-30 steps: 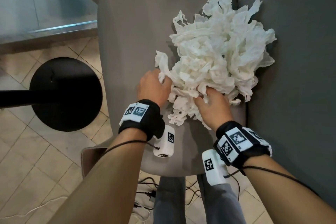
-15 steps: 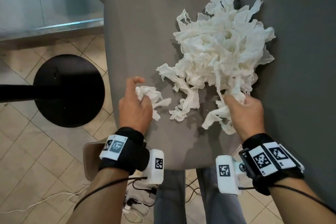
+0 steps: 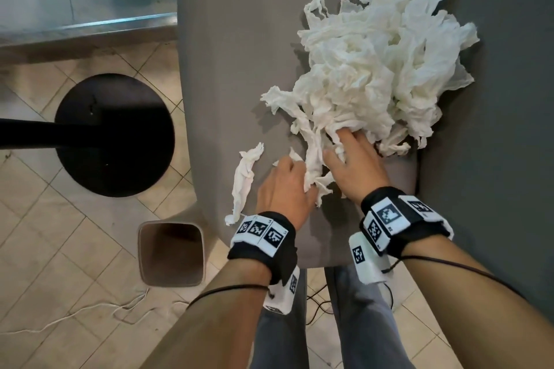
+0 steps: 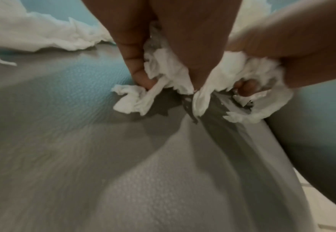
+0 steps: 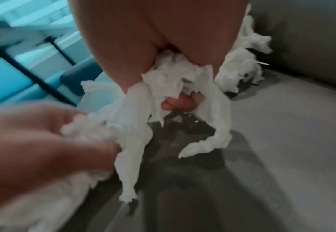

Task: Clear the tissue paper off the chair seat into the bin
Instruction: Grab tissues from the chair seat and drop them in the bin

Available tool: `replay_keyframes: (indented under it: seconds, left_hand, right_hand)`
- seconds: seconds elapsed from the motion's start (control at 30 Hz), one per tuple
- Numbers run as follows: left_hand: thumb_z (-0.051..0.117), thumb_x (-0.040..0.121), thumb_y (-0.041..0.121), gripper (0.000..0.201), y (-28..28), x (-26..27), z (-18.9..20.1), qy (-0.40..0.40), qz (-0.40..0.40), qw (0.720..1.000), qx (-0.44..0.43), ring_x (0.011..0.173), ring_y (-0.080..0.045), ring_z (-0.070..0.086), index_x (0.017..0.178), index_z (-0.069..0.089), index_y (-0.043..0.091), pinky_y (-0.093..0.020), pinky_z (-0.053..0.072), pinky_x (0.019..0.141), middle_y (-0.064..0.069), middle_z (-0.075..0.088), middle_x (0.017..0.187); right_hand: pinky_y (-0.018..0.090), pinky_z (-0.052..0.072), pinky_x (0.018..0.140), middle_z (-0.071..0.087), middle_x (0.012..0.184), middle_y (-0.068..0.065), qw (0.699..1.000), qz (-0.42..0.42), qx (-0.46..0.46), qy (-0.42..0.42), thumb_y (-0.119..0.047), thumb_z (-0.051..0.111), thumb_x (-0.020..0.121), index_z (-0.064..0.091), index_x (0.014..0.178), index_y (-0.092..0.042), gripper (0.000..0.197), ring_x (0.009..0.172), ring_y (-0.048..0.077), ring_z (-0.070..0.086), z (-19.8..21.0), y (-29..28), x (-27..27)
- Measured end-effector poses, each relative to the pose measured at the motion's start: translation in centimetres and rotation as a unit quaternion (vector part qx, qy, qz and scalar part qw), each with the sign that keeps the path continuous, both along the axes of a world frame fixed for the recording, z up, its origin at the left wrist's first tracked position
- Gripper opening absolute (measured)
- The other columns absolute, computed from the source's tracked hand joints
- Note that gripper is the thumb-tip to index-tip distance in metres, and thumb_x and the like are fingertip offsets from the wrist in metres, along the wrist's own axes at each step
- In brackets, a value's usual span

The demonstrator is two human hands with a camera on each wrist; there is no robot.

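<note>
While the left hand [image 3: 281, 189] curls its fingers [image 4: 135, 69] round a wad of tissue paper [image 3: 380, 69], pinching white folds between thumb and fingertips, the right hand [image 3: 353, 165] grips a neighbouring bunch, its fingers [image 5: 175, 103] closed into the crumpled paper so that one fingertip shows through the folds. Both hands work at the near edge of the heap and sit just beside each other, with a twisted strand running between them. Most of the tissue paper lies piled on the far right part of the chair seat [image 3: 233, 54], against the dark grey backrest [image 3: 494, 159]. One loose strip [image 3: 244, 180] lies apart on the near left of the seat, its tail reaching the seat's edge. On the tiled floor [image 3: 45, 234] to the near left stands the open bin [image 3: 171, 253], just beside the seat. Farther left is a round black base [image 3: 120, 159].
</note>
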State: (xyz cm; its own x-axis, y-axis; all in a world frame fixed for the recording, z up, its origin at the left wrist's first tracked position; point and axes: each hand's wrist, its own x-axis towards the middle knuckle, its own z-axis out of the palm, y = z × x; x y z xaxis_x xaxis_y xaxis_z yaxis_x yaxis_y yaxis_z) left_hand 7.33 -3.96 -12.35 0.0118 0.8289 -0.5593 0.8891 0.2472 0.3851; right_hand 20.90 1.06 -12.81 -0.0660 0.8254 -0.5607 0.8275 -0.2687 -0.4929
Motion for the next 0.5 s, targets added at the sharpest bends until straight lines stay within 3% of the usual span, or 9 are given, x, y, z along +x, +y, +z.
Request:
replay_keyframes:
  seconds: [0.07,0.17,0.23,0.3,0.4,0.5]
  left_hand:
    - [0.059,0.085,0.034,0.024,-0.4,-0.1,0.7,-0.052,0.028,0.998,0.001,0.087,-0.025,0.054,0.096,0.057,0.013,-0.034,0.042,0.072,-0.003,0.047,0.105]
    - [0.062,0.084,0.023,0.016,-1.1,-0.8,2.2,-0.117,0.081,0.990,0.027,0.080,-0.021,0.049,0.091,0.055,0.010,-0.031,0.039,0.071,0.002,0.044,0.095]
    - [0.061,0.085,0.014,0.013,-1.6,-1.7,3.6,-0.126,0.132,0.982,0.049,0.080,-0.015,0.045,0.091,0.049,0.018,-0.024,0.030,0.069,0.006,0.046,0.090]
    - [0.058,0.086,0.011,0.021,-2.0,-3.0,4.7,-0.122,0.206,0.969,0.058,0.081,-0.014,0.049,0.093,0.046,0.026,-0.025,0.035,0.071,0.008,0.051,0.086]
    - [0.056,0.085,0.015,0.023,-2.4,-4.8,5.0,-0.108,0.294,0.947,0.066,0.084,-0.021,0.057,0.099,0.046,0.030,-0.037,0.048,0.074,0.002,0.058,0.089]
    - [0.057,0.087,0.027,0.029,-2.7,-6.0,3.6,-0.062,0.323,0.944,0.041,0.085,-0.020,0.057,0.112,0.042,0.029,-0.034,0.045,0.073,-0.001,0.059,0.098]
  right_hand:
    - [0.046,0.043,0.099,0.047,0.140,0.013,0.999,0.032,-0.012,-0.033,-0.036,0.048,0.094,0.051,0.133,-0.024,0.041,0.123,0.039,0.048,-0.5,0.2,-0.4]
    - [0.044,0.044,0.095,0.056,0.126,0.019,0.999,0.021,-0.017,-0.028,-0.029,0.043,0.097,0.060,0.118,-0.009,0.033,0.115,0.039,0.053,-0.9,0.1,-0.3]
    - [0.044,0.046,0.087,0.061,0.109,0.021,0.999,-0.022,-0.018,-0.015,-0.029,0.039,0.098,0.060,0.098,-0.005,0.032,0.102,0.039,0.056,-0.8,-0.2,0.1]
    - [0.043,0.048,0.083,0.063,0.098,0.015,0.999,-0.052,-0.013,-0.002,-0.041,0.037,0.097,0.057,0.087,-0.010,0.038,0.094,0.037,0.058,-0.4,-0.6,0.3]
    - [0.046,0.048,0.092,0.064,0.115,0.008,0.998,-0.065,-0.020,0.001,-0.065,0.041,0.088,0.058,0.110,-0.019,0.054,0.107,0.031,0.057,0.2,-1.0,-0.6]
    - [0.045,0.043,0.099,0.054,0.135,0.009,0.997,-0.050,-0.051,-0.024,-0.065,0.054,0.083,0.043,0.132,-0.023,0.065,0.122,0.033,0.051,0.2,-0.8,-2.2]
